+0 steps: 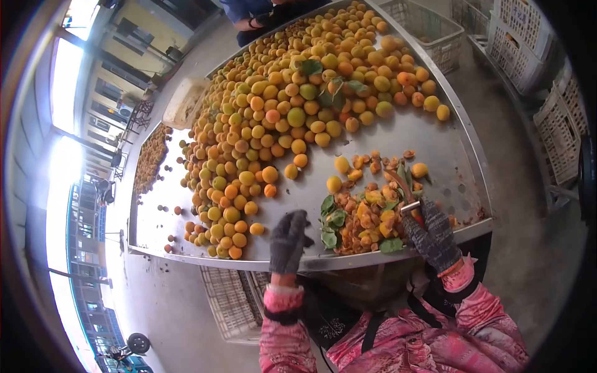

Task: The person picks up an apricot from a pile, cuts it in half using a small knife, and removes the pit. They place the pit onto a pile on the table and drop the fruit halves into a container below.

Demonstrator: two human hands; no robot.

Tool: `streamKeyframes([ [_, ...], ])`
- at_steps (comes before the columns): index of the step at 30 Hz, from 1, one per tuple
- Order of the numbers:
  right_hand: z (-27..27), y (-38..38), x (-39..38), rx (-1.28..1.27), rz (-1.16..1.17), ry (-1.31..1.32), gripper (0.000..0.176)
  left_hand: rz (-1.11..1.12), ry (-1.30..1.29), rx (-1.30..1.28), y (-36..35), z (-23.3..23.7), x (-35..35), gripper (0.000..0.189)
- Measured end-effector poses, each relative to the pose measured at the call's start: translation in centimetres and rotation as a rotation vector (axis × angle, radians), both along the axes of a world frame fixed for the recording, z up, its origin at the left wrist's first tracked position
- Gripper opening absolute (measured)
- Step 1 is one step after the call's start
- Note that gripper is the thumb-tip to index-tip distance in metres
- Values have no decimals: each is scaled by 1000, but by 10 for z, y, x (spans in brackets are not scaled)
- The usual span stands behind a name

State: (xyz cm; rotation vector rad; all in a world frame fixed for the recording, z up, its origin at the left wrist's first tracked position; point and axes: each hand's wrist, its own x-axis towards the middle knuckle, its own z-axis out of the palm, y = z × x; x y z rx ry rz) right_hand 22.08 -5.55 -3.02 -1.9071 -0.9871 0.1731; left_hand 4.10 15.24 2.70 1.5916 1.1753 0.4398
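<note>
Apricots (295, 116) in yellow, orange and green lie in a large heap on the metal table (398, 133). My left hand (289, 242), in a dark grey knit glove, is over the table's front edge, fingers loosely bent and apart from the thumb, with nothing visible in it. Gripped in my gloved right hand (434, 237) is a knife (409, 207) with a brownish curved blade and a silvery collar; its handle is mostly hidden. Beside that hand, cut apricot pieces (360, 221) and green leaves (336, 219) form a small pile.
A raised metal rim (476, 168) borders the table. Across it stands another person (249, 13) in dark gloves. A pale plastic container (185, 102) is at the left edge. Plastic crates stand under the table (230, 304), behind it (429, 31) and on a rack at right (519, 46).
</note>
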Motion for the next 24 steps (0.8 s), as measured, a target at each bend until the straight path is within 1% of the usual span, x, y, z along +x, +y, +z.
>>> streamKeyframes([
  [1, 3, -1, 0, -18, 14, -128, 31, 10, 4, 66, 21, -11, 10, 36],
  [2, 6, -3, -1, -18, 15, -121, 31, 11, 11, 66, 37, -20, 20, 36],
  [4, 11, -4, 0, -11, 31, -451, 30, 32, -15, 259, 67, -35, 43, 41],
  [5, 12, -3, 2, 43, 38, -479, 30, 30, -13, 258, 82, -39, 54, 41],
  [6, 12, -3, 2, 41, 39, -477, 30, -48, 143, 423, 96, -42, 64, 45],
  [7, 11, -4, 1, 2, 44, -317, 31, -127, 300, 587, 108, -48, 72, 49],
  [8, 12, -4, 0, -36, 48, -157, 32, -128, 301, 587, 119, -59, 78, 49],
  [9, 16, -1, -1, 13, 0, -69, 35, -172, 405, 802, 128, -69, 85, 52],
  [10, 16, 0, 0, 12, -2, -68, 35, -216, 506, 1018, 134, -79, 90, 54],
  [11, 17, 1, 1, 39, 16, -15, 36, -173, 685, 819, 122, -63, 101, 53],
  [12, 17, 0, 1, 67, 35, 38, 37, -175, 684, 820, 121, -59, 106, 53],
  [14, 13, -2, -1, 75, 23, 45, 38, -204, 785, 764, 119, -54, 112, 47],
  [15, 12, -3, -1, 83, 15, 50, 38, -205, 783, 767, 117, -49, 112, 47],
  [16, 12, -4, -1, 88, 11, 47, 38, -184, 387, 381, 114, -43, 110, 44],
  [17, 13, -6, -2, 72, 20, 210, 38, -156, -7, -6, 109, -35, 106, 42],
  [18, 13, -7, -3, 57, 32, 370, 37, -156, -10, 1, 97, -23, 102, 42],
  [19, 13, -6, -3, 63, 32, 363, 37, -159, -185, -64, 81, -7, 98, 42],
  [20, 11, -5, -3, 84, 39, 432, 34, -164, -362, -131, 68, 2, 93, 42],
  [21, 12, -6, -3, 103, 46, 502, 32, -167, -370, -127, 58, 3, 88, 42],
  [23, 27, -5, 0, 120, 71, 534, 29, -237, -607, -193, 37, 3, 76, 52],
  [24, 34, -4, 1, 133, 93, 573, 26, -237, -618, -189, 24, 6, 72, 52],
])
